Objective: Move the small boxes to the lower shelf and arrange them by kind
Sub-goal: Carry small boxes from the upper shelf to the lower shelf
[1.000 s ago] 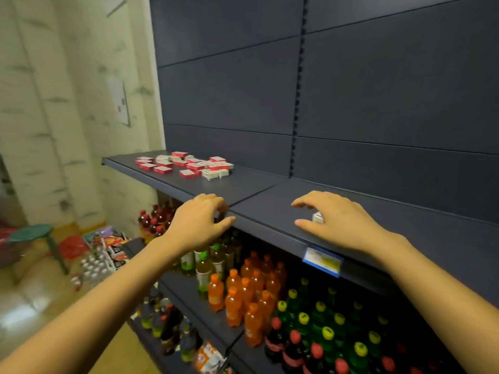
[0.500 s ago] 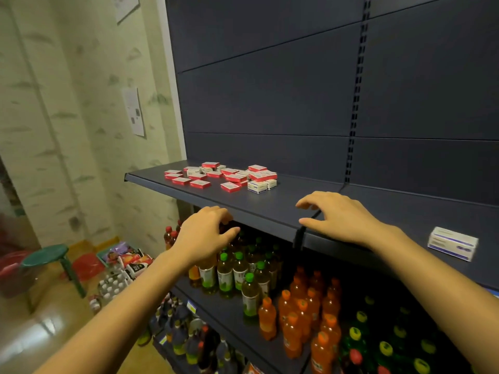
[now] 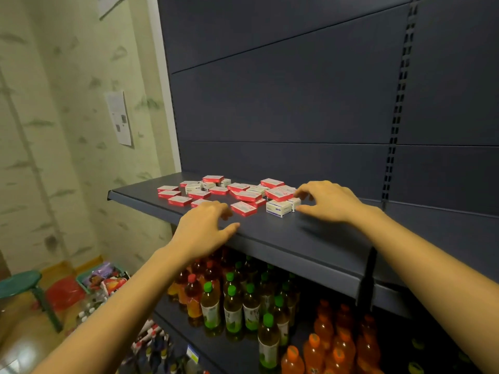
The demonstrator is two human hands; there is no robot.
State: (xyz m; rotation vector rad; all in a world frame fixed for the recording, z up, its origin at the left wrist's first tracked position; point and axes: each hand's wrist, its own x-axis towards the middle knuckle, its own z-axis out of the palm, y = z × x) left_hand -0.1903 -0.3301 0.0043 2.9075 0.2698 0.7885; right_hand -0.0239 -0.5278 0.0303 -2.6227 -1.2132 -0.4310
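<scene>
Back panel point(image 3: 297, 90): dark, bare, rising behind everything; a slotted upright runs down it at the right.
Upper shelf point(image 3: 310, 238): dark; all the small boxes lie on its left part, well back from the front lip.
Lower shelf point(image 3: 205, 344): packed with bottles point(image 3: 232, 306), green caps to the left and orange drinks to the right; finding room there looks like the hard part.
Left hand point(image 3: 205, 228): near the front edge, fingers loosely curled, thumb out along the lip; it grips nothing that shows; one red box sits just beyond its knuckles.
Right hand point(image 3: 329, 203): fingers spread and arched, tips aimed left at the pile; whether they touch cardboard I cannot tell.
Red boxes point(image 3: 247, 196): many, flat, scattered at mixed angles, some overlapping; not sorted.
White box point(image 3: 279, 207): at the pile's right front corner, long axis roughly left to right; a smaller white one sits just beside it, against the right fingertips.
Key relation: the white boxes lie directly left of the right hand, which is nearer; red ones suit the left.
</scene>
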